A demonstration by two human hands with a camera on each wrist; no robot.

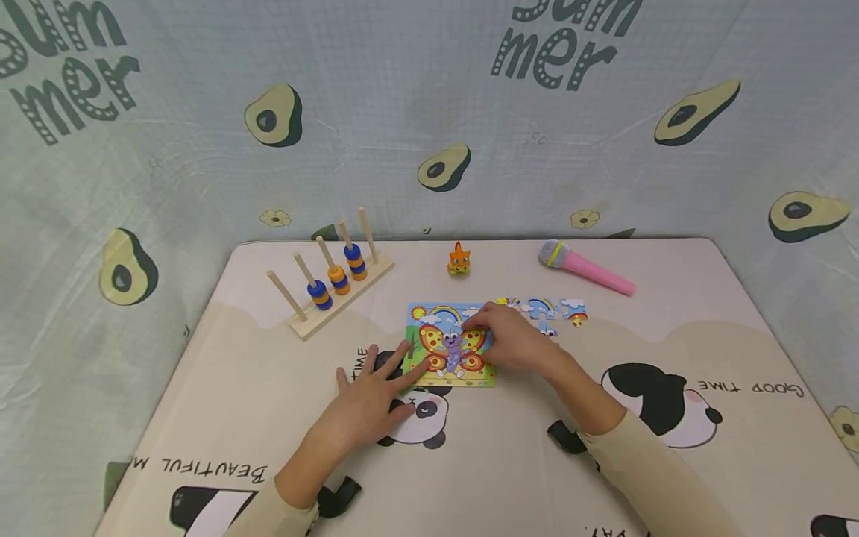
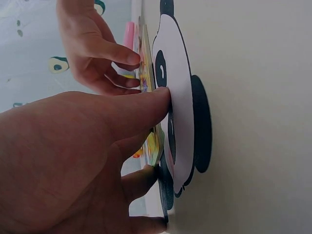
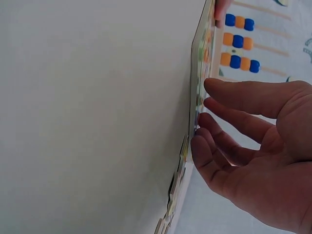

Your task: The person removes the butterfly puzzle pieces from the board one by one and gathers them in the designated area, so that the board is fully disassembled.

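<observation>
A butterfly jigsaw puzzle (image 1: pixel 446 317) in a flat board lies mid-table. My left hand (image 1: pixel 365 409) is spread at its left side, with fingertips on the board's lower left part and the thumb over the printed panda. My right hand (image 1: pixel 513 339) covers the board's upper right part. In the right wrist view, the right hand (image 3: pixel 258 141) has its thumb and fingertips bent lightly against the puzzle face, with no piece showing between them. Several loose puzzle pieces (image 1: pixel 540 307) lie right of the board, partly hidden by the right hand.
A wooden bead counter (image 1: pixel 322 317) with blue and orange rings on its pegs stands at the back left. A small orange toy figure (image 1: pixel 459 259) stands behind the puzzle. A pink toy microphone (image 1: pixel 597 273) lies at the back right. A printed curtain (image 1: pixel 376 97) hangs behind the table.
</observation>
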